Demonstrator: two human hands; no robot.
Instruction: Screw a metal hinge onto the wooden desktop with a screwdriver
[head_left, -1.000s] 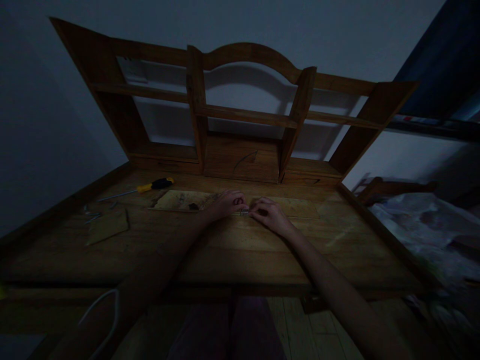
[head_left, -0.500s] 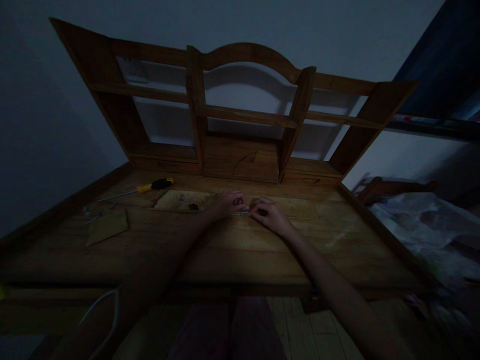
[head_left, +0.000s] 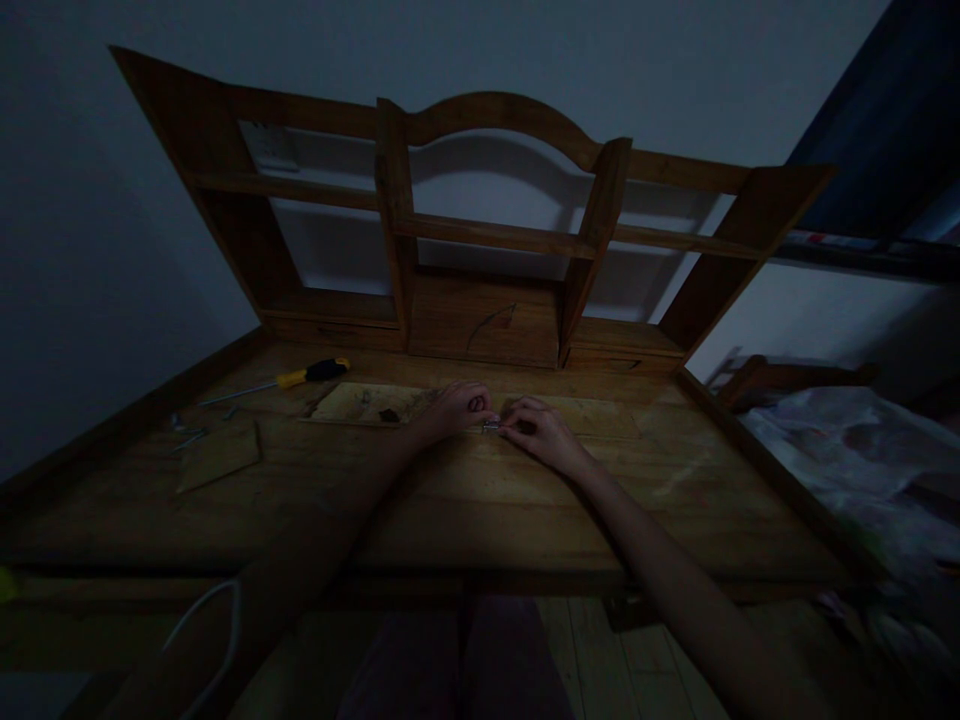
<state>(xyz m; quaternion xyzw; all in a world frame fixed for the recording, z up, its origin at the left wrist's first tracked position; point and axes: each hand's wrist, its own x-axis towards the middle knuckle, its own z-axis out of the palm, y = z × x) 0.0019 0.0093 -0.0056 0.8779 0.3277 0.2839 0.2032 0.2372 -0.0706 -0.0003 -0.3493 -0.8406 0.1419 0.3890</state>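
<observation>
Pinching the small metal piece [head_left: 492, 425] with left hand [head_left: 454, 409] and right hand [head_left: 543, 432] at the near edge of the board [head_left: 592, 413]; best to press lightly, hold steady.

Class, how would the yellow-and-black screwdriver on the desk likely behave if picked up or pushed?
The screwdriver would probably be stiff, since its shaft looks straight and metallic. It may feel handle-heavy, as the handle is much thicker than the shaft. Pushed sideways, it might roll or pivot, the handle appearing roundish.
</observation>
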